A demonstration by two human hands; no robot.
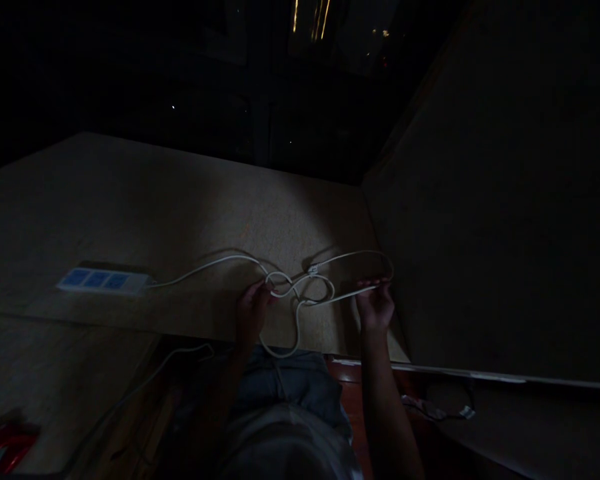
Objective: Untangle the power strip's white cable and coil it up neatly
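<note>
The scene is dark. A white cable [307, 293] lies in loose loops on a pale wooden desk [180, 207] and runs left to a white power strip [103, 281] with blue sockets. My left hand [253, 313] is closed on the cable near the crossing loops. My right hand [375, 303] pinches the cable's right part, where it bends back in a wide loop. One loop hangs over the desk's near edge, above my lap.
A wooden panel [505, 220] rises at the right of the desk. Another thin cable [145, 380] runs down at the lower left. A small connector and cord [437, 408] lie at the lower right. Something red [3, 447] sits at the bottom left. A dark window is behind.
</note>
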